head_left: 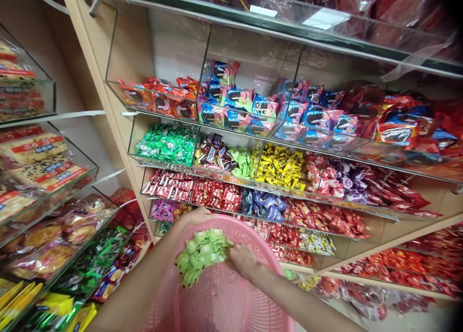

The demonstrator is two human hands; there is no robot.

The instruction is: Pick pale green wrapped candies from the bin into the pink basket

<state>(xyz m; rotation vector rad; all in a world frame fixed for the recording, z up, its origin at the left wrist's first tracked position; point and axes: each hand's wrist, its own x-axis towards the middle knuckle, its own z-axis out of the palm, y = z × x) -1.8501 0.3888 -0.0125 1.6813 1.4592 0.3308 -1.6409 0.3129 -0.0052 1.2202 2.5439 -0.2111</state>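
- Bright, even shop light with soft shadows.
- White glare streaks the clear shelf fronts point(325, 20) at the top.
- Wide-angle bending and blur at the edges; top right corner dark.
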